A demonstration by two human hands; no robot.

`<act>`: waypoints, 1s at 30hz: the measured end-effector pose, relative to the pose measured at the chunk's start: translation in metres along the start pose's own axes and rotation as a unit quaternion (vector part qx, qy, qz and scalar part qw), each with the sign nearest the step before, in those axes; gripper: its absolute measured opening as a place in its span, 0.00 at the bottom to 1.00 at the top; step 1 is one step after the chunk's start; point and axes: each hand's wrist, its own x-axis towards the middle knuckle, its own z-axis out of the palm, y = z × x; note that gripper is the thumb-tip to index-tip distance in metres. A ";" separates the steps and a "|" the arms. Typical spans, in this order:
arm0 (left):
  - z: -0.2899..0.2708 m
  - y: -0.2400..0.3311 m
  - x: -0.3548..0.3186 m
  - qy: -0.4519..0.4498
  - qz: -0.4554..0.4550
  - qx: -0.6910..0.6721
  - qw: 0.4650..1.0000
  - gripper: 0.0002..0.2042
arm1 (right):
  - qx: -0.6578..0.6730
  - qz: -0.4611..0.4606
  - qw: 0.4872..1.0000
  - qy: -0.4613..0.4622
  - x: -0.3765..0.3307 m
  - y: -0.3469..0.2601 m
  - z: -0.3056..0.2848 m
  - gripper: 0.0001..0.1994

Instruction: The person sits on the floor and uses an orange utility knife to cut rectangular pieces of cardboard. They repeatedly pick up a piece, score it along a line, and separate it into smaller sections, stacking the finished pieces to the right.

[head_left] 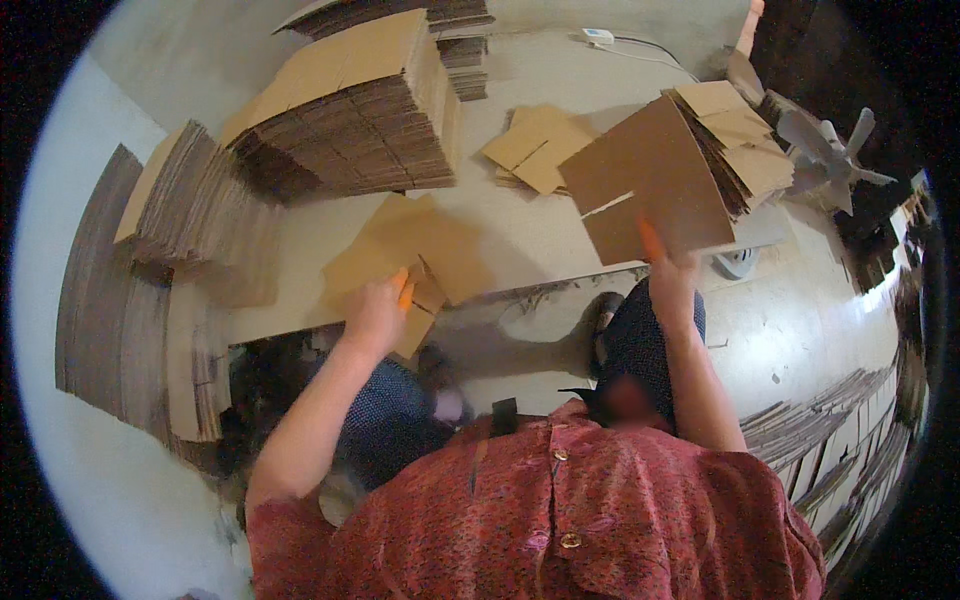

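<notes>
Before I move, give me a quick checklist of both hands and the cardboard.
1. Right hand holding the brown sheet: ok, gripped at its near edge.
2. Left hand at the cardboard pieces: ok, touching.
3. Left grip closed firmly: cannot tell, blurred.
4. Small pile squared up: not ok, sheets lie askew.
5. Tall stack standing: ok.
6. Fan stopped: cannot tell.

Both hands forward, well apart
</notes>
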 end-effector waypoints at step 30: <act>-0.043 0.066 0.020 -0.081 -0.008 -0.274 0.958 0.26 | -0.237 0.056 0.927 -0.286 -0.013 0.020 0.029 0.09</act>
